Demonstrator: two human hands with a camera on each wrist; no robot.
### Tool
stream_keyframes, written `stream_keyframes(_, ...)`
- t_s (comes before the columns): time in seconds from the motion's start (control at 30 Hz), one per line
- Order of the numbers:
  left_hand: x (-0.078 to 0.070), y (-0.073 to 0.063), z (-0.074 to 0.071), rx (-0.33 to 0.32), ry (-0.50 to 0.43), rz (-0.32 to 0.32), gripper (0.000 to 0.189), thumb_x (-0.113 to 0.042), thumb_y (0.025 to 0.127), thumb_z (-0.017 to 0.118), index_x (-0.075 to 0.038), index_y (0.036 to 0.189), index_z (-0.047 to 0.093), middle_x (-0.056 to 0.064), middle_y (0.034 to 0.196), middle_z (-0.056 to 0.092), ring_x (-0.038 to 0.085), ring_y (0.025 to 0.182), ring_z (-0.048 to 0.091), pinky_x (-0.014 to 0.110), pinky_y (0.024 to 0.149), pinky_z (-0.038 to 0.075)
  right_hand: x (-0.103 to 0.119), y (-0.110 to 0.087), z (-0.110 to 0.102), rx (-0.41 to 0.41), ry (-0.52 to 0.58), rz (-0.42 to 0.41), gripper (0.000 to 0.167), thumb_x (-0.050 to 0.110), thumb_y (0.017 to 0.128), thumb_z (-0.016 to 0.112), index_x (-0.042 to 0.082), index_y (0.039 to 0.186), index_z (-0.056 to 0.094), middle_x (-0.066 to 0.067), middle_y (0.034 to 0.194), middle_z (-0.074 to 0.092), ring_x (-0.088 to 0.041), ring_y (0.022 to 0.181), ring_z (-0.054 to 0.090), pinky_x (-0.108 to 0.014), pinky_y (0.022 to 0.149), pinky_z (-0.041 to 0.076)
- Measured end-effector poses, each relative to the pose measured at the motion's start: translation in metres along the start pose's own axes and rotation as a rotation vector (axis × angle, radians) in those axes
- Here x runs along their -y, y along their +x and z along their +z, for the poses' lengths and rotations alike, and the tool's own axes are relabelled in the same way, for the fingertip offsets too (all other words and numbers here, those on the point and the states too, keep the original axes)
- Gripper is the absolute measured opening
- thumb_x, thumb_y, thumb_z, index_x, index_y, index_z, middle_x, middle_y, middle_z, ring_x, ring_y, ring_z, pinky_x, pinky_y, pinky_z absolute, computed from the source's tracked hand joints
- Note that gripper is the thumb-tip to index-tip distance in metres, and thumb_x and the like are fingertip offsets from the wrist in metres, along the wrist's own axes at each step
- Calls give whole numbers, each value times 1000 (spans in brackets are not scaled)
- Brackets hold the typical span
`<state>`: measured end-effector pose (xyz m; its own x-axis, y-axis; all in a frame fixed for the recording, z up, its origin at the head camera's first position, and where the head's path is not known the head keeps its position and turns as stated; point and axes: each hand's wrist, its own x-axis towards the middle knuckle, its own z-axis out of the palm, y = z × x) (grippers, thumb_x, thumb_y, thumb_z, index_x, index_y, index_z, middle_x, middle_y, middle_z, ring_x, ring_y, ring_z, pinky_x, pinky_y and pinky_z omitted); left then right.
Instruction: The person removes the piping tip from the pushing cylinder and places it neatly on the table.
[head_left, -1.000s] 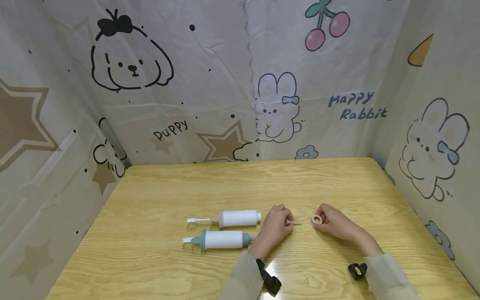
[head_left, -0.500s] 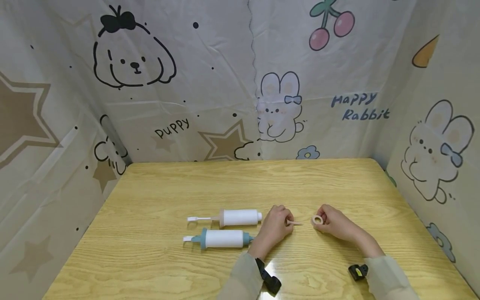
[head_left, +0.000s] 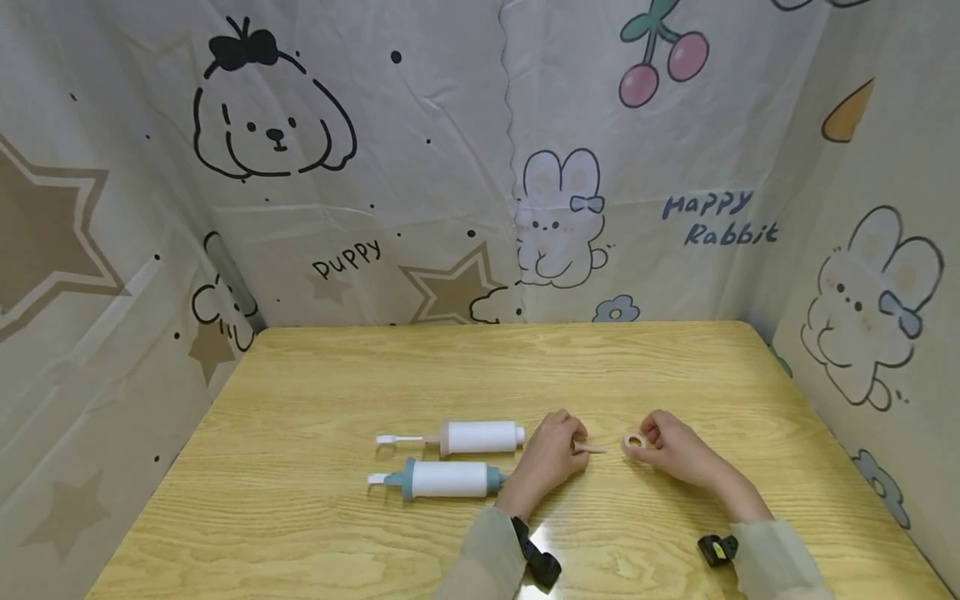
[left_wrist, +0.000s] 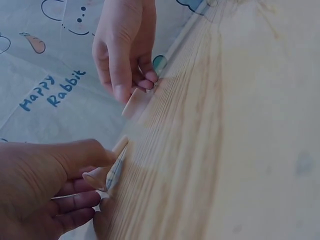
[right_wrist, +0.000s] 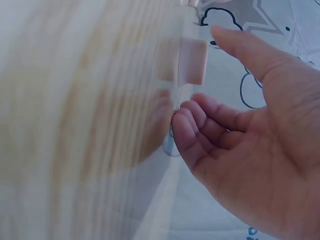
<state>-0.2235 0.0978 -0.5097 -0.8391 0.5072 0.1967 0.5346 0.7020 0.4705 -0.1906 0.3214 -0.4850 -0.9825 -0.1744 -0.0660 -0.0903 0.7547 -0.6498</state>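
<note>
My left hand pinches a small beige piece with a thin stem pointing right. In the left wrist view, the piece's rounded flange shows below the thumb. A flat beige ring stands on the table to the right of that stem. My right hand is around the ring, its other fingers curled loosely. In the right wrist view, gaps show between the ring and both the thumb and the fingertips.
Left of my left hand lie two white cylinders side by side: one with beige fittings, the nearer one with teal fittings. Both have a white-tipped stem pointing left. Patterned cloth borders the wooden table at the back and sides.
My right thumb and fingers have spread slightly away from the ring. The left hand keeps its pinch and has barely moved. The head view has shifted slightly.
</note>
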Motion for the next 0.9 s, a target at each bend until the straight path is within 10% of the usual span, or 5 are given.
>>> stream_keyframes(0.3, -2, -6, -16, -58, -41, 29, 36, -30, 88, 73, -15, 119, 63, -2, 116, 60, 10, 106, 59, 17, 85, 53, 16, -7, 2, -274, -104, -35, 41, 20, 92, 69, -9, 117, 55, -20, 106, 60, -31, 95, 61, -47, 82, 55)
stream_keyframes(0.9, 54, -53, -95, -128, -163, 279, 39, -21, 84, 78, -12, 119, 62, 2, 119, 63, 17, 112, 62, 31, 92, 57, 67, 2, 44, -155, -8, -236, 36, 21, 89, 72, -4, 113, 60, -12, 102, 65, -23, 94, 63, -36, 80, 58)
